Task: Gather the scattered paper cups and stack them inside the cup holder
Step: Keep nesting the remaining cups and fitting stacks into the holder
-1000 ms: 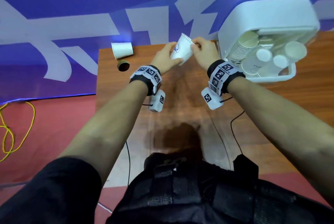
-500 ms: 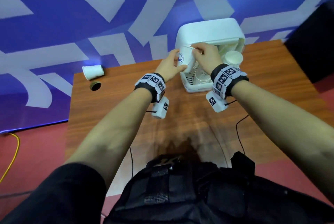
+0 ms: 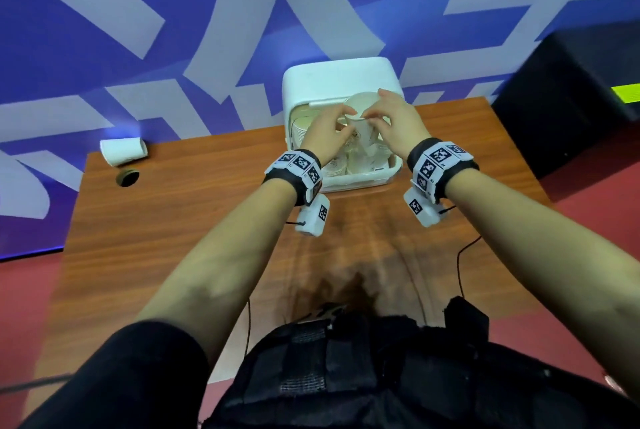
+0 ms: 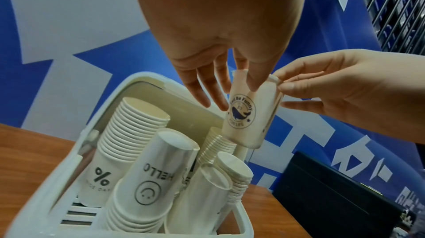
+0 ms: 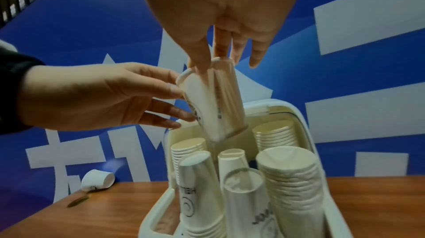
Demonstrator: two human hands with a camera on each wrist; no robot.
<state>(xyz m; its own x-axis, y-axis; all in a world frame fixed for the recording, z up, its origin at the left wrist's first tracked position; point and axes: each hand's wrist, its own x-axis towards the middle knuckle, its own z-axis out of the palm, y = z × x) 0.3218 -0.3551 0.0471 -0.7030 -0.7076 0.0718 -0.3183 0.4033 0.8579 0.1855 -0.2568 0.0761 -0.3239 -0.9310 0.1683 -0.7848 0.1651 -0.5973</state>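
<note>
Cup point(image 4: 250, 107) upright, mouth up, above cup holder point(image 3: 341, 82) | our left hand point(image 3: 323, 137) and right hand point(image 3: 394, 127) pinch its rim | long axis near vertical, stacks directly below | stray cup point(image 3: 123, 151) far left, nearer left hand

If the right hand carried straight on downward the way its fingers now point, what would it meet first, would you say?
Most likely the stacks of cups standing in the cup holder. The right hand pinches the held cup at its rim, base down just above them, so that cup would touch first; depth is uncertain.
</note>
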